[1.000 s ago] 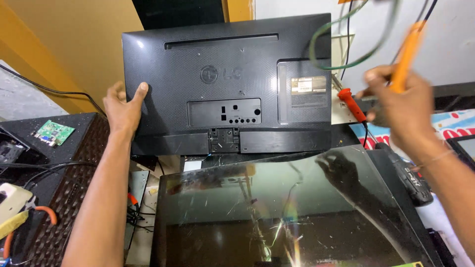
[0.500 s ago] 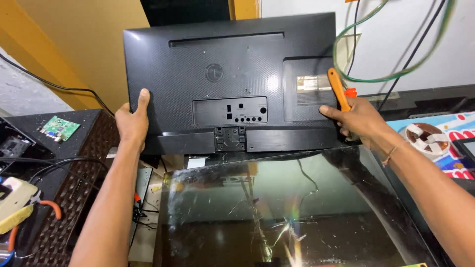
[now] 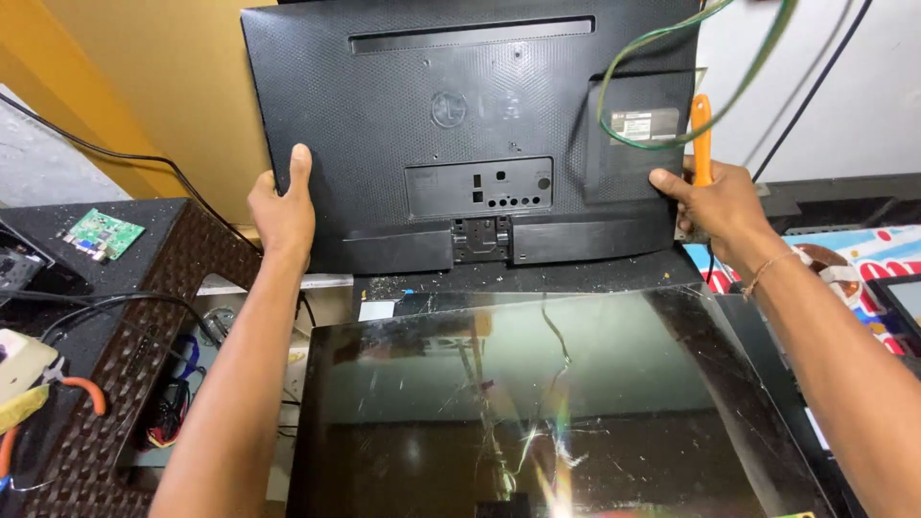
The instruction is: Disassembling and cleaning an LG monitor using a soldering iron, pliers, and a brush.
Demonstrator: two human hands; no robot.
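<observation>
1. Black monitor back cover (image 3: 460, 125): held upright, rear face toward the camera, port cut-outs in the middle and a pale label at upper right; lower edge just above the far edge of the glossy panel. Best kept level, weight shared evenly between both sides.
2. Glossy screen panel (image 3: 537, 412): lying flat on the desk (image 3: 96, 317) directly below the cover, dusty and scratched, reflecting light. Worth keeping the cover's lower edge clear of that glass.
3. Left hand (image 3: 283, 206): clamped on the cover's left edge near its lower corner, thumb on the rear face, fingers (image 3: 300, 163) wrapped round behind and hidden. Firm pinch, no twisting.
4. Right hand (image 3: 720, 206): closed on the cover's right edge, also pinning an orange-handled tool (image 3: 701, 134) upright against it; tool tip hidden. Safer with the tool kept flat along the edge.
5. Green wire loop (image 3: 691, 86): hanging in front of the cover's upper right corner; likely to snag, so worth watching.
6. Small green circuit board (image 3: 104, 233): lying on the desk well left of the cover, untouched.
</observation>
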